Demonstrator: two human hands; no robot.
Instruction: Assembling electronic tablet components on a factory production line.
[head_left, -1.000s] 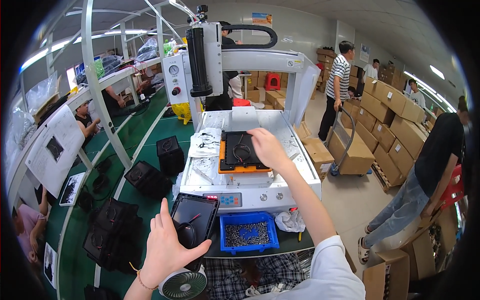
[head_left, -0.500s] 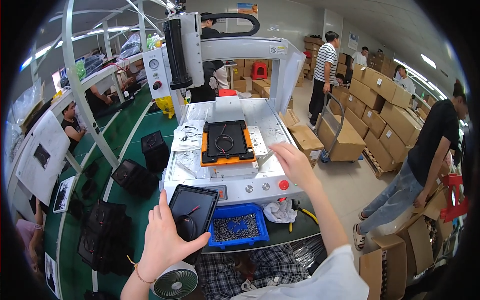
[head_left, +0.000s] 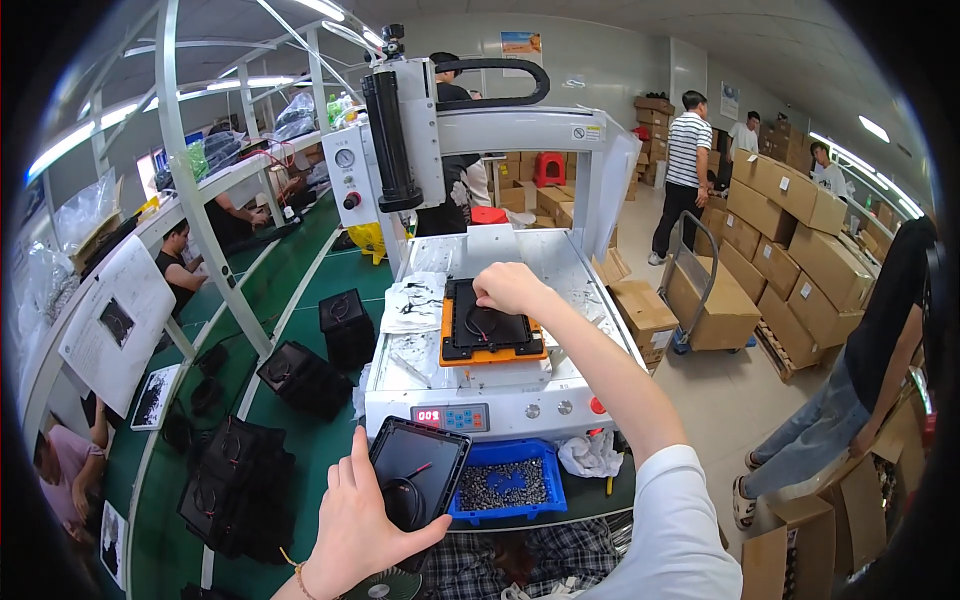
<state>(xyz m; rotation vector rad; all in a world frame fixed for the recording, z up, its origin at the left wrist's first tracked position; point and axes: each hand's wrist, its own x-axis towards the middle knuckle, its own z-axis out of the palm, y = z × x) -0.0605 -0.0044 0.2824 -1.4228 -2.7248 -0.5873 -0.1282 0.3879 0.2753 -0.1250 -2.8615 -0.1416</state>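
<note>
On the white machine bed point(head_left: 560, 262), far in front of us, our right hand point(head_left: 508, 288) rests on the far edge of a black panel point(head_left: 490, 330) seated in an orange jig point(head_left: 492, 352); our fingers curl down onto the panel's rim, though we cannot tell whether they pinch it. Near us and to the left, our left hand point(head_left: 355, 520) grips a second black tray point(head_left: 418, 478) by its lower left corner, thumb across its face, holding it tilted above the machine's front. Just right of that tray sits a blue bin point(head_left: 508, 487) of small dark screws, below the control strip point(head_left: 500, 414) with its red button. A crumpled rag point(head_left: 590, 455) lies right of the bin. Left of the machine, black cases point(head_left: 300, 378) stand on the green bench point(head_left: 330, 280). To the far right, a person stands by a trolley point(head_left: 705, 300) of cartons.
</note>
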